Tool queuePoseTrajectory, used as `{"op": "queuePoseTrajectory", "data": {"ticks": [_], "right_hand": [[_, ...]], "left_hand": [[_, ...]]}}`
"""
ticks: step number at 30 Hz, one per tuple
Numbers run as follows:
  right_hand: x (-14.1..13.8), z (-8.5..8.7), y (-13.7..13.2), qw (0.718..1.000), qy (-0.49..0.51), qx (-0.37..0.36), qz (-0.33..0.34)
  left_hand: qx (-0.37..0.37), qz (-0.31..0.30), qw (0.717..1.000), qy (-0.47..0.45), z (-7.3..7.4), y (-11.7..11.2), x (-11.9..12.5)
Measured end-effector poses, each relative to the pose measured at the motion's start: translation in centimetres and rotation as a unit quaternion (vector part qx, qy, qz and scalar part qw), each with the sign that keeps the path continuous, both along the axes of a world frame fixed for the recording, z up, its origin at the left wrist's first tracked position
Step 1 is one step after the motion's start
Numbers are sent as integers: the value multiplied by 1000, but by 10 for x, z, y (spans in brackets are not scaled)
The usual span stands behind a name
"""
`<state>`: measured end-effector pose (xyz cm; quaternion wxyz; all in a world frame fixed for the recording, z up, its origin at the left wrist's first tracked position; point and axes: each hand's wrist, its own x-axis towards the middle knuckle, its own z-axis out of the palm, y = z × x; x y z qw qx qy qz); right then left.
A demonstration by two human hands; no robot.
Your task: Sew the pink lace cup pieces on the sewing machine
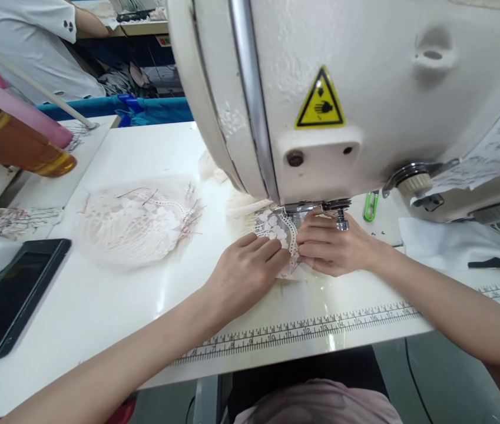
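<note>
A cream lace piece with a beaded-looking scalloped trim lies under the presser-foot area of a white sewing machine. My left hand rests on its near left side, fingers curled down onto the fabric. On the right edge, close beside the needle area, my right hand grips the same lace, its fingers bent together and partly behind the machine's metal parts. The needle and the exact fingertip contact are hidden. Left of my hands, a second lace piece with loose reddish threads lies flat on the table.
A printed ruler tape runs along the table's front edge. At left are a dark phone-like device, an amber bottle and a pink bottle. Green thread snips and white cloth lie right. A co-worker's white shirt shows behind.
</note>
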<state>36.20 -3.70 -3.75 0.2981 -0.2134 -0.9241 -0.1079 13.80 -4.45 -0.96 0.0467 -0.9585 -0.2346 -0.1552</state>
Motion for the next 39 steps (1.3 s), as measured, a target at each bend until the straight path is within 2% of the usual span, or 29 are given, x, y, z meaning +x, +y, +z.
{"op": "queuePoseTrajectory", "data": {"ticks": [2,7,12,14,16,20,28,35,39], "right_hand": [[0,-2,1,999,-10,-34,2],[-2,-7,2,992,-16,-127,14],[2,-10,3,988,17,-145,44],[4,-10,3,988,17,-152,32],[4,-10,2,987,16,-159,19],[1,-8,2,987,31,-159,15],[-1,-5,3,987,42,-154,12],[-1,-1,3,995,57,-71,-29],[-1,0,3,996,56,-57,-46]], "left_hand": [[37,-8,999,-19,-6,0,1],[27,-3,997,-66,-11,-1,-3],[107,-15,993,-45,-10,1,-5],[106,-37,992,-49,-11,3,-6],[74,-48,995,-56,-14,4,-6],[22,-35,998,-56,-19,2,-6],[22,-27,997,-64,-19,2,-3],[18,-27,997,-65,-22,2,-1],[10,-23,997,-68,-24,2,0]]}}
